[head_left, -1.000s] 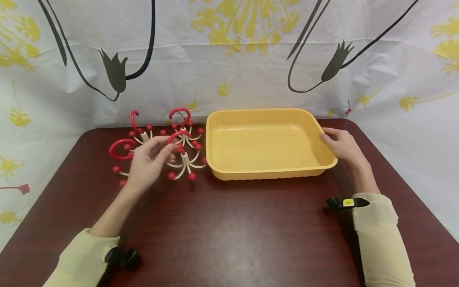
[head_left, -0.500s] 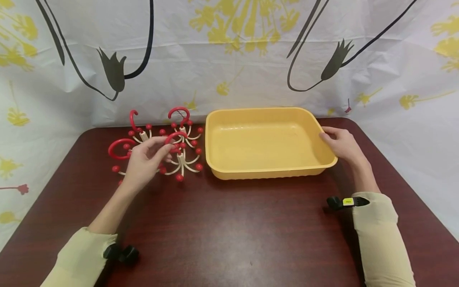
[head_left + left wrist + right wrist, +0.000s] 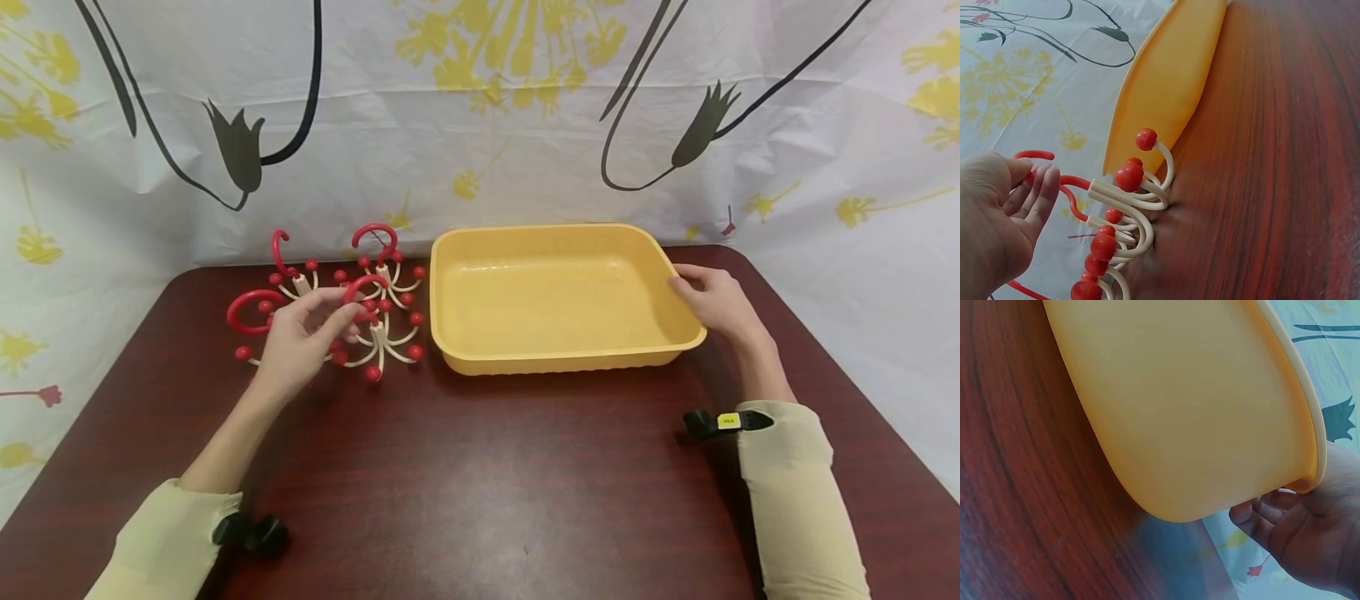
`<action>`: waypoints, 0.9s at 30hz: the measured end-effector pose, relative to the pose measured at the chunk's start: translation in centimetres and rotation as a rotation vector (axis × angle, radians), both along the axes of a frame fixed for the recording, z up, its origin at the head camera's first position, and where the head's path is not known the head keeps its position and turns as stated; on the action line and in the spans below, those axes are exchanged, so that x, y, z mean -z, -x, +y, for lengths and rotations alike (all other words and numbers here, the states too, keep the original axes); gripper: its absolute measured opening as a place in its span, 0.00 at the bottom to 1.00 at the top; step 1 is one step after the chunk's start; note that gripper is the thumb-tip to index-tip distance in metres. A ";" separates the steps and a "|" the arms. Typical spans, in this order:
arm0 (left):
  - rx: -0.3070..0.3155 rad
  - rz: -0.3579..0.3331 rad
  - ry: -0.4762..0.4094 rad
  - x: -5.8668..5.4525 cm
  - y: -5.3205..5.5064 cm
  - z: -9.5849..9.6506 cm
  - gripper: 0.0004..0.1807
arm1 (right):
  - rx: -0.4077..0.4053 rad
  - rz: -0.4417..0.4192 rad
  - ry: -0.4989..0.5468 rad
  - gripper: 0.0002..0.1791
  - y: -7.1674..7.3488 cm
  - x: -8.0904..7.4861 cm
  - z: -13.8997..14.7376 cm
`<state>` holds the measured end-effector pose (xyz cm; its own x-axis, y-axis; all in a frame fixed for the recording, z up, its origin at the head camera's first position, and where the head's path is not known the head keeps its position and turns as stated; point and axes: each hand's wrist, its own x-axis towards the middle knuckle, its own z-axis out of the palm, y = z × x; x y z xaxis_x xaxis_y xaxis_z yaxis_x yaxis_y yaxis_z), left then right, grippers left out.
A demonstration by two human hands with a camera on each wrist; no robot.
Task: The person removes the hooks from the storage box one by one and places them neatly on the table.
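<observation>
My left hand [image 3: 296,337] pinches the red hook of a hanger [image 3: 378,333] with several curved white arms tipped with red balls. In the left wrist view the hook passes between thumb and fingers, and the hanger's white stem [image 3: 1107,192] points away from the hand. Whether its arms touch the table is hard to tell. Similar hangers stand close by: one behind left [image 3: 301,285], one behind right [image 3: 383,273], and one partly hidden by my hand, its red hook [image 3: 247,312] showing. My right hand [image 3: 720,307] grips the right rim of a yellow tub [image 3: 555,308], thumb on the inside.
The dark reddish wooden table [image 3: 480,483] holds everything. A white cloth [image 3: 510,179] with yellow and dark plant prints hangs behind and at the sides. The tub's left wall stands just right of the hangers.
The hanger in my left hand has shifted slightly left, away from the tub, and its arms have turned a little. My right hand and the tub have stayed in place.
</observation>
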<state>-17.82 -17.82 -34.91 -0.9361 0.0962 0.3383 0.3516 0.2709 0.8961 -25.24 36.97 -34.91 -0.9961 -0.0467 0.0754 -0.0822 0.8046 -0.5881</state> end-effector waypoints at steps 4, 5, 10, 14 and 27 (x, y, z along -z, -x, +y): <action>0.007 -0.004 0.010 -0.1 -0.1 0.0 0.16 | -0.001 -0.002 0.003 0.31 0.1 0.0 0.1; 0.009 -0.006 0.010 -0.1 -0.1 0.0 0.16 | -0.002 -0.002 0.004 0.31 0.1 0.0 0.1; 0.010 -0.018 0.008 0.0 -0.1 -0.1 0.17 | -0.006 -0.012 -0.002 0.32 0.1 0.1 0.2; 0.009 -0.040 -0.008 -0.1 0.1 -0.2 0.18 | 0.001 -0.017 -0.004 0.33 0.1 0.2 0.3; -0.043 -0.035 0.058 -0.6 -0.1 -0.7 0.19 | 0.058 -0.061 0.015 0.38 -0.4 -0.3 0.3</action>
<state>-17.75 -18.50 -34.28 -0.9510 0.0744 0.3000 0.3071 0.3371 0.8900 -24.82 37.23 -34.63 -0.9998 0.0116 0.0144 0.0006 0.7979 -0.6028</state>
